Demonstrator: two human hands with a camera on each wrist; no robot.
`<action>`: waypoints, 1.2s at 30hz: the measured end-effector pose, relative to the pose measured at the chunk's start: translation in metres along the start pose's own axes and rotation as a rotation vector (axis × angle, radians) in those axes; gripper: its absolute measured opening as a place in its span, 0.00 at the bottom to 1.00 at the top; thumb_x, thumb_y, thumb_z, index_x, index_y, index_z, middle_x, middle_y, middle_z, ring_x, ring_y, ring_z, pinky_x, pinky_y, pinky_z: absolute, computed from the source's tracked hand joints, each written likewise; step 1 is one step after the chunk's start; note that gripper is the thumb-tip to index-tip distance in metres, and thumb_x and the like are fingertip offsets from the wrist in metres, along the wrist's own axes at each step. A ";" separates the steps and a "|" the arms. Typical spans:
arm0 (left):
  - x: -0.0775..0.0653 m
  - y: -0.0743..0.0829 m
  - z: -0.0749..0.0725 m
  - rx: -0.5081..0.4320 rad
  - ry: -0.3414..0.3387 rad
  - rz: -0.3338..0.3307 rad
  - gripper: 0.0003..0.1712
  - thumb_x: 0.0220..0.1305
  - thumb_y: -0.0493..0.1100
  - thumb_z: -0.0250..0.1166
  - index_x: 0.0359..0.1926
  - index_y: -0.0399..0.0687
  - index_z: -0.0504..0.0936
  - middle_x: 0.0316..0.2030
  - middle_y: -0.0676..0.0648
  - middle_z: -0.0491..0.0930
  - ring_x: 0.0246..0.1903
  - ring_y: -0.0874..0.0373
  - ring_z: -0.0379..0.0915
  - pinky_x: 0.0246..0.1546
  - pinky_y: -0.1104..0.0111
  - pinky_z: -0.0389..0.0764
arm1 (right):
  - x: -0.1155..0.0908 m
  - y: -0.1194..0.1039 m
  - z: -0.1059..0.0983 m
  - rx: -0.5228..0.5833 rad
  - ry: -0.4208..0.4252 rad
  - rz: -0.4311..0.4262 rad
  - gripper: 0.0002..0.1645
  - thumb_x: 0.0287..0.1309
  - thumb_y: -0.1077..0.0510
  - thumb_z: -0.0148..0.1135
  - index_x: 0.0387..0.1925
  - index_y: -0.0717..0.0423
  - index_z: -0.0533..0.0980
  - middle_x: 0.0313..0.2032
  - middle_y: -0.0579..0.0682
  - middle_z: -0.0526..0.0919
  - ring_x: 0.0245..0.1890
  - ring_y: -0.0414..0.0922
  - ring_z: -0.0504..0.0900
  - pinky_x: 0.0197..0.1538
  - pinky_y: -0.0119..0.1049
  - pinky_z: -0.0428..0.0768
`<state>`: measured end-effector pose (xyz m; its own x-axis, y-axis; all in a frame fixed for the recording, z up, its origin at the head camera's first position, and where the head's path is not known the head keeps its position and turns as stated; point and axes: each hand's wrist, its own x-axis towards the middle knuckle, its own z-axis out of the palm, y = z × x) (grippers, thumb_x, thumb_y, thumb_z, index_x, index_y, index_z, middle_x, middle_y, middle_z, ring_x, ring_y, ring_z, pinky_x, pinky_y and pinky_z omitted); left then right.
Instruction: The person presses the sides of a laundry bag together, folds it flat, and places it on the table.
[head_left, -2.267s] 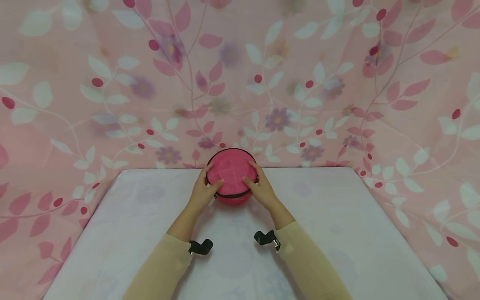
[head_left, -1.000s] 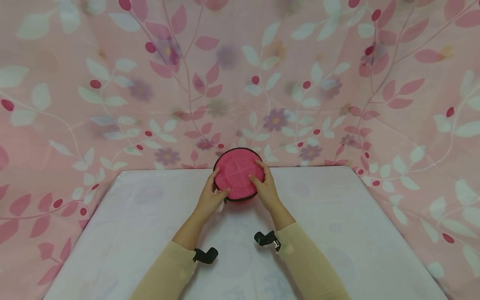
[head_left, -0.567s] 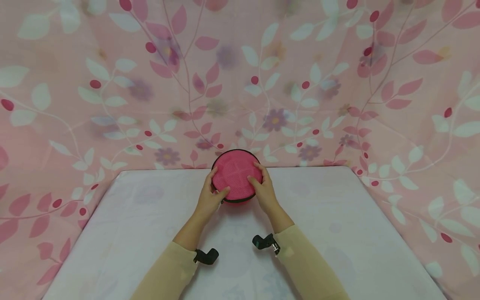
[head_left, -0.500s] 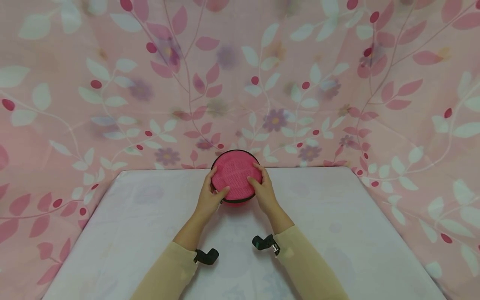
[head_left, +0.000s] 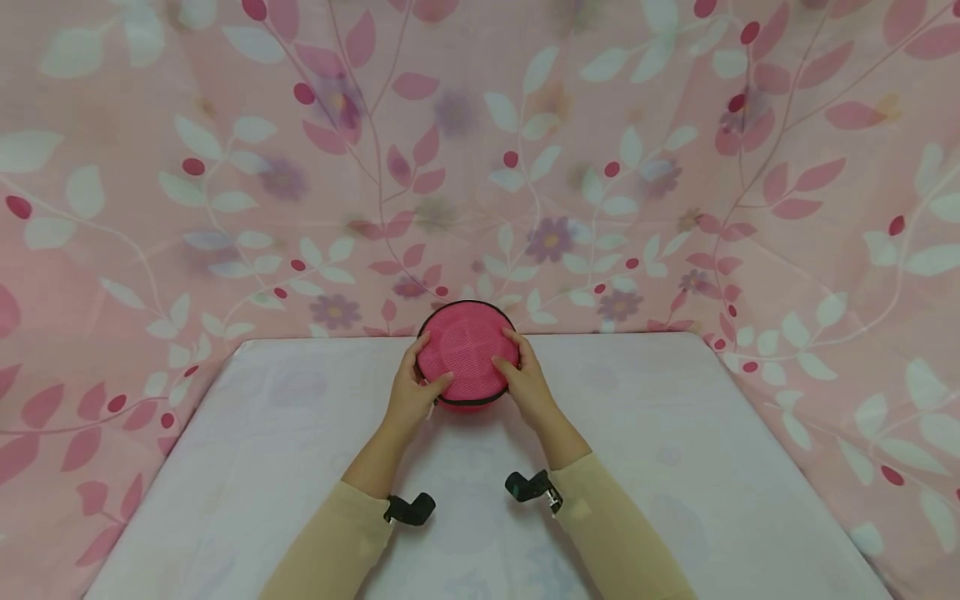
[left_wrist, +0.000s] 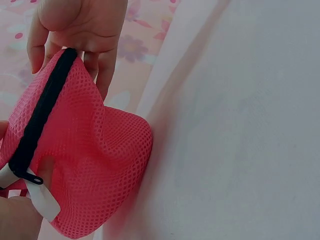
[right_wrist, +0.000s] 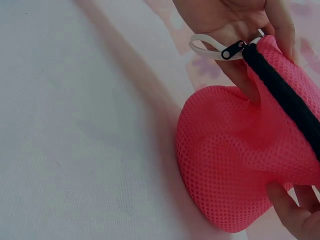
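Bag (head_left: 468,354) near far edge of table (head_left: 712,467), fingers of left hand (head_left: 409,397) and right hand (head_left: 529,387) gripping its 2 sides, could sag or slip if either grip loosens, mesh likely folding easily.

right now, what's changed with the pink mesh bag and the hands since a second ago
The pink mesh bag has shifted slightly left in the head view, the left hand and right hand moving with it. A little more of its underside shows below the black zipper. Nothing was let go: both hands grip its sides as before. The table stayed as it was.
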<state>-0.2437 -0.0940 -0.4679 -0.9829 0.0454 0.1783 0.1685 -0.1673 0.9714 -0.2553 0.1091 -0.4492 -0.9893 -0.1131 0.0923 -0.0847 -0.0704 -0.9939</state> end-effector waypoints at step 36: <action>-0.005 -0.002 0.002 0.032 0.008 -0.038 0.47 0.62 0.28 0.68 0.76 0.55 0.59 0.69 0.39 0.65 0.65 0.49 0.66 0.50 0.73 0.78 | 0.002 0.008 -0.003 0.171 -0.076 0.032 0.36 0.71 0.60 0.54 0.75 0.42 0.56 0.75 0.50 0.53 0.66 0.56 0.67 0.56 0.45 0.78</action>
<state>-0.2388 -0.0915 -0.4701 -0.9892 0.0428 0.1399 0.1331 -0.1342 0.9820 -0.2588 0.1114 -0.4570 -0.9787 -0.1923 0.0715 -0.0254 -0.2324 -0.9723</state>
